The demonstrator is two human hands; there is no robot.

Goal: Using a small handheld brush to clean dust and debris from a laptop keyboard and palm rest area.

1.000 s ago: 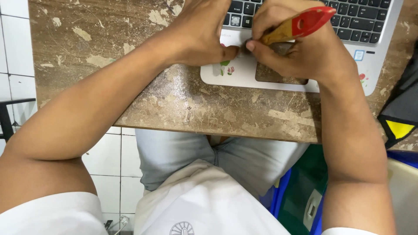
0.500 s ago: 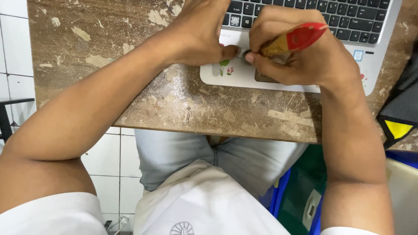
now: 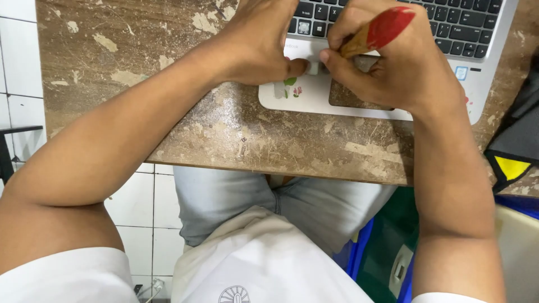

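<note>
From the head camera, both hands meet at the upper middle of the frame, over the palm rest of a white laptop (image 3: 314, 101). The left hand (image 3: 255, 47) presses its thumb down on a small pale piece (image 3: 314, 68) just below the keyboard (image 3: 449, 22); whether its other fingers grasp anything I cannot tell. The right hand (image 3: 401, 67) is curled tight around a tool with a red handle (image 3: 387, 27), its working end hidden behind the thumb, just beside that pale piece.

The risk, as I judge it: the tool could slip off so small a target and scratch the palm rest or the touchpad (image 3: 351, 95), or jab the left thumb, which sits touching the very spot. Too much leverage might snap the piece or send it flying (it would be hard to find down there).

The laptop lies on a worn brown tabletop (image 3: 168, 73), its coating flaked off in pale patches, so it is rough under the casing. White floor tiles (image 3: 17, 78) show at the left edge, a black and yellow object (image 3: 514, 160) at the right, and a blue and green container (image 3: 382, 247) at the lower right beside the person's knees.
</note>
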